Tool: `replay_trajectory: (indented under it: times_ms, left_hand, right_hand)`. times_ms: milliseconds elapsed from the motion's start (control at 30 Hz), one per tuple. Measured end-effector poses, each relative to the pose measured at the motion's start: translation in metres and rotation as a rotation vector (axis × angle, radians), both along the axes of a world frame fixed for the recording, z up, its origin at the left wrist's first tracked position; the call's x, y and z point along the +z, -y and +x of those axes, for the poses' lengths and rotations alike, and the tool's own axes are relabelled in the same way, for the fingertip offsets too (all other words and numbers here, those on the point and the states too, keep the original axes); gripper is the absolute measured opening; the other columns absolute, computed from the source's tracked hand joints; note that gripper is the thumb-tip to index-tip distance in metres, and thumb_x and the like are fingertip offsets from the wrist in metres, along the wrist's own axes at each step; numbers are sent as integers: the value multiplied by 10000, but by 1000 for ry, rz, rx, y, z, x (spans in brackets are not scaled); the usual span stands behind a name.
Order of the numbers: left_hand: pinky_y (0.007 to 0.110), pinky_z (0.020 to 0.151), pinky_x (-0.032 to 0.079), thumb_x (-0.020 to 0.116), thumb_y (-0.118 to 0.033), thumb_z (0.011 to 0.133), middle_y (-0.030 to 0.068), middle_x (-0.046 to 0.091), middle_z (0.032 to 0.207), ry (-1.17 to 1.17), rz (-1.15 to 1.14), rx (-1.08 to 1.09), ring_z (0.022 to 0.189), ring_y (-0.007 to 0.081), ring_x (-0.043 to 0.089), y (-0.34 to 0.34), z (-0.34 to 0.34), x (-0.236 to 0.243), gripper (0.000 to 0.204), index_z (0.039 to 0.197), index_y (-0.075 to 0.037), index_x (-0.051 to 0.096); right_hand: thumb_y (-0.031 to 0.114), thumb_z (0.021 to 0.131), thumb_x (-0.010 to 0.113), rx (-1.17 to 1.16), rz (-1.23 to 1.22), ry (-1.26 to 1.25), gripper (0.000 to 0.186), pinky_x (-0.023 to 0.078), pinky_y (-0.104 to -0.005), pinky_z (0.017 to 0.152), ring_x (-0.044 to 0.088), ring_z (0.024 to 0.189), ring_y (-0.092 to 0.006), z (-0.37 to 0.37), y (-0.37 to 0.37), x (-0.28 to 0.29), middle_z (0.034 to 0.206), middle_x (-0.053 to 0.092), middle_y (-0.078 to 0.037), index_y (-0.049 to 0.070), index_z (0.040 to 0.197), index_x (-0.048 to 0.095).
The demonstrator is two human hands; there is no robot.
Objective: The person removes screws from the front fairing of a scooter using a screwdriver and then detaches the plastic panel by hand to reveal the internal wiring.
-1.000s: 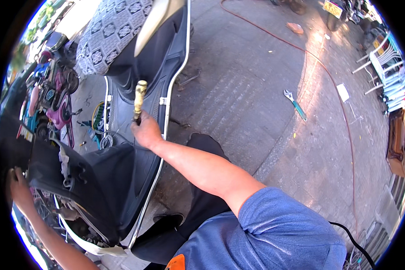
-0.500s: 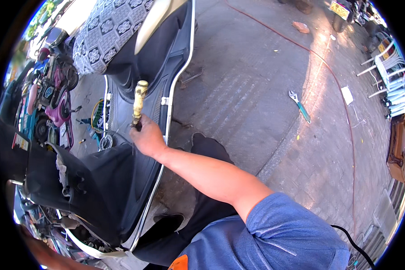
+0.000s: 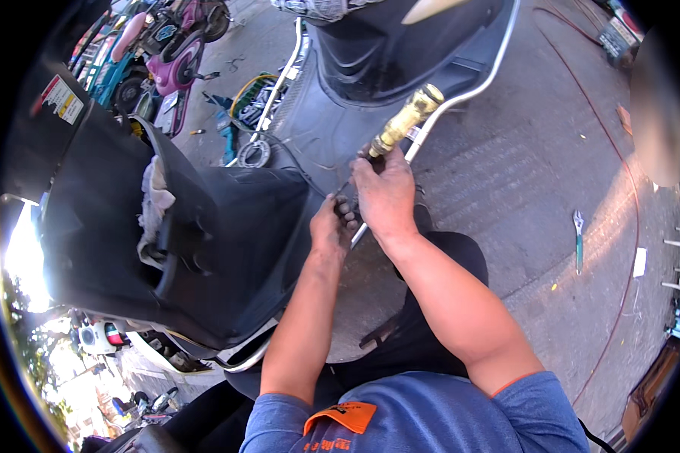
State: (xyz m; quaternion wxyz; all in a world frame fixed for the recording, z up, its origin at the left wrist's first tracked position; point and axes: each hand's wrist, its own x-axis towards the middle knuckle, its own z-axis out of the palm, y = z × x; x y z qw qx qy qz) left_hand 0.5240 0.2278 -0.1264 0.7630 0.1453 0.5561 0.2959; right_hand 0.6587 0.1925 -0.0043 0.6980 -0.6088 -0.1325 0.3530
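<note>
My right hand (image 3: 386, 192) is closed round the lower end of a screwdriver (image 3: 406, 121). Its worn yellow handle points up and away, and its shaft is mostly hidden by my fingers. Close beside it, my left hand (image 3: 332, 225) has its fingers curled over a thin black cable (image 3: 301, 172), which runs from a grey coil (image 3: 254, 155) at the scooter's left edge. Both hands are above the black footboard (image 3: 336, 143) of a scooter, near its light side trim. What lies between the two hands is hard to make out.
The scooter's black front panel (image 3: 227, 219) rises on the left. Beyond the footboard lie a teal power tool (image 3: 225, 132) and a green tray of metal parts (image 3: 261, 98). An adjustable wrench (image 3: 579, 245) and a red hose (image 3: 616, 143) lie on the pavement at right.
My left hand has come in from the lower left to the cable beside my right hand. The screwdriver now leans to the right. The head view has shifted.
</note>
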Motion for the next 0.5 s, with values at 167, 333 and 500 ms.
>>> replay_trajectory:
  times_ms: [167,333,500]
  left_hand:
    - [434,939,608,420,-421,1171,145,721,1231,218,33,45,1066,274,728,-21,8,-26,476,1304,-10,619]
    - [285,575,430,471,-471,1150,9,671,868,-266,38,-76,664,127,573,28,2,13,372,1161,-140,640]
    - [330,882,553,511,-352,1159,89,692,1165,-192,227,-186,991,154,672,90,-32,82,409,1389,-24,591]
  right_hand:
    - [65,937,671,89,-37,139,129,557,-377,793,700,835,-227,-10,-29,-3,920,701,-123,-5,1043,653]
    - [53,846,651,213,-75,435,214,514,-479,887,644,996,-427,-10,-40,-31,1011,648,-211,-16,1048,662]
    - [5,812,656,331,-5,645,227,511,-467,878,631,975,-417,-11,-45,-17,994,628,-194,-26,1036,649]
